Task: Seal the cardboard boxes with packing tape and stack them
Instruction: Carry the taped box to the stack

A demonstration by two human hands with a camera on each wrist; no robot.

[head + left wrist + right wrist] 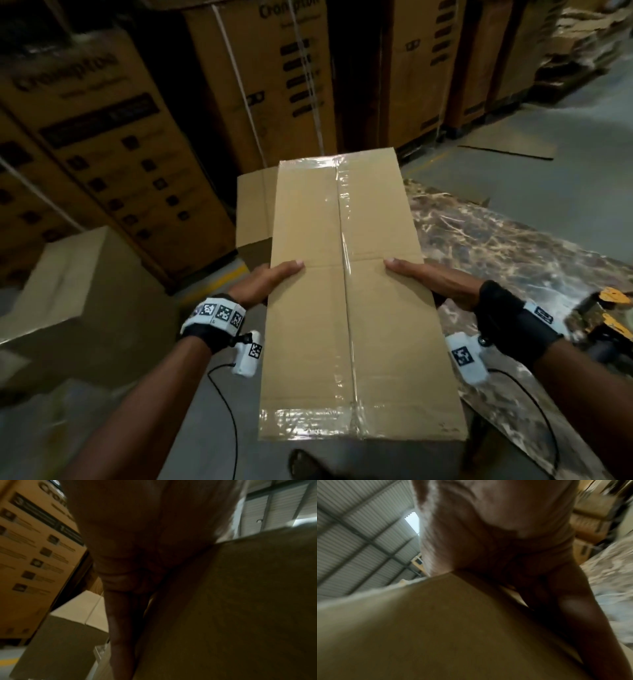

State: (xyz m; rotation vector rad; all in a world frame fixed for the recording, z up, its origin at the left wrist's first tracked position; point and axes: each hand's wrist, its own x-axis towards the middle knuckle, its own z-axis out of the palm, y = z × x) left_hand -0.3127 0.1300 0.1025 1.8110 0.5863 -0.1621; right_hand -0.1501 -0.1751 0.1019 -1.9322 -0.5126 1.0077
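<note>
Currently, the left hand and right hand clamp the taped cardboard box between them, thumbs on top, fingers hidden beneath.

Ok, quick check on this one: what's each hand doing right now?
Left hand: holds the taped cardboard box by its left side, thumb on top.
Right hand: holds the same box by its right side, thumb on top.
</note>
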